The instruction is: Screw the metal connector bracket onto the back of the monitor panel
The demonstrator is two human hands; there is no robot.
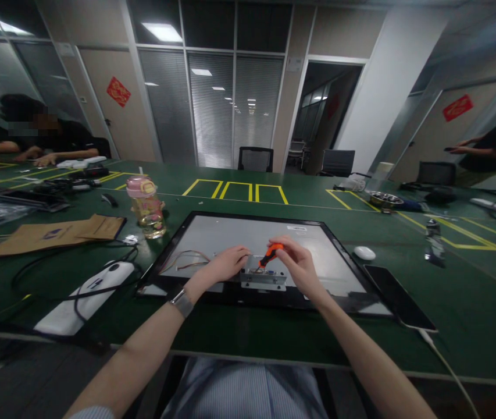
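A flat display panel (pixel 213 230) with a black frame lies face down or open on the green table in front of me. At its near edge sits a silver metal bracket (pixel 263 281) with a small circuit board on it. My right hand (pixel 298 265) grips an orange and black screwdriver (pixel 269 254), tilted, its tip down at the board. With fingers bent together, my left hand (pixel 228 263) holds the bracket's left end; its fingertips are partly hidden. Thin loose wires (pixel 186 259) lie on the panel left of that hand.
A white power strip (pixel 88 297) with black cables, brown paper envelopes (pixel 56 235) and a pink-lidd bottle (pixel 149 209) stand left. A phone (pixel 400 297) on a cable, a white earbud case (pixel 364 253) and a metal bowl (pixel 386 201) lie right. Other people are at far left and right.
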